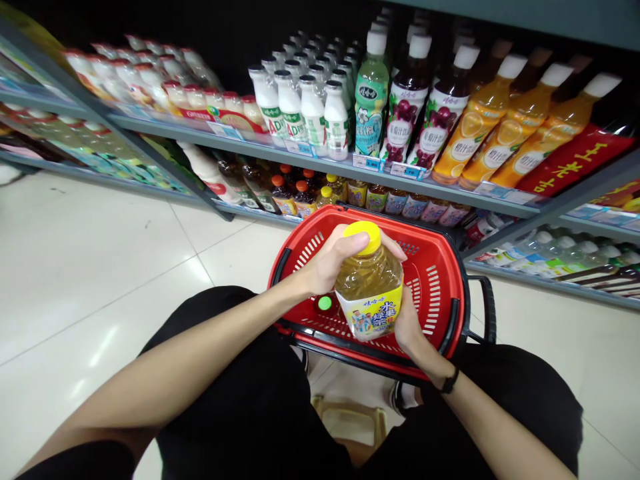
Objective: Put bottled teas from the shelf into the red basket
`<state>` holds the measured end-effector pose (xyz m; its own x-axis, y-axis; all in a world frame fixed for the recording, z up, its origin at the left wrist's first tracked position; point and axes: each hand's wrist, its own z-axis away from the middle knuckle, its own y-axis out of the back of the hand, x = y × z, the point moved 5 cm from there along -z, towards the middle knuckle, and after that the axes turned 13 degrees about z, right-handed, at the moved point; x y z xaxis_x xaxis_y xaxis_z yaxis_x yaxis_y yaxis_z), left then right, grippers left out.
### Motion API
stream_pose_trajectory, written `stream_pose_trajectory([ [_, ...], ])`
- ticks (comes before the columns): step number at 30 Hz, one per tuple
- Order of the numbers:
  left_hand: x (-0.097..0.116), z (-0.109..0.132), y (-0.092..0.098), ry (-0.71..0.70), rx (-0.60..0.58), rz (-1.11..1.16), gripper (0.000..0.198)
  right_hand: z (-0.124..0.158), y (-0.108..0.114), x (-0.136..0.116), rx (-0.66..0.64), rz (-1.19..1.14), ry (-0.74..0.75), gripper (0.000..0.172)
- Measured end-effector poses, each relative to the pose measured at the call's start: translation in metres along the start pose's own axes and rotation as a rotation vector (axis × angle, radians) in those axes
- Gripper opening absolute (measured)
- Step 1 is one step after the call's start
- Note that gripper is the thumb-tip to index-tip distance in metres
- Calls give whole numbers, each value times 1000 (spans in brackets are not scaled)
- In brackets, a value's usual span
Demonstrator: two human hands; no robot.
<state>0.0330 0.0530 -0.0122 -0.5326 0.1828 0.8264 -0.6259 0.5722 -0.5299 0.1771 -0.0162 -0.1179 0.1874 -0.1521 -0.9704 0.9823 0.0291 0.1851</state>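
A clear bottle (370, 293) of yellowish drink, with a yellow cap and a yellow and white label, is held over a red shopping basket (430, 267). My left hand (333, 260) grips its upper left side, the thumb lying on the cap. On its right side my right hand (407, 310) is wrapped round it, some fingers hidden behind the bottle. Inside the basket, left of the bottle, a small green round cap (325, 303) shows; what it belongs to is mostly hidden.
Ahead stands a shelf (320, 160) with white bottles (300, 110), purple-label juice bottles (403, 107) and orange juice bottles (465, 127). Smaller bottles (303, 197) line the lower shelf behind the basket. The basket's black handle (487, 310) sticks out right. A stool (350, 423) is beneath.
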Motion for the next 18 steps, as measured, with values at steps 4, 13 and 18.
stream_pose_trajectory([
  [4,-1,0,1,16,5,13,60,0,-4,-4,-22,-67,-84,38],
  [13,-2,-1,1,-1,-10,-1,58,0,-2,-9,13,-33,-67,33],
  [18,-3,-1,3,-28,-7,-7,62,0,-4,-5,-2,-66,-120,37],
])
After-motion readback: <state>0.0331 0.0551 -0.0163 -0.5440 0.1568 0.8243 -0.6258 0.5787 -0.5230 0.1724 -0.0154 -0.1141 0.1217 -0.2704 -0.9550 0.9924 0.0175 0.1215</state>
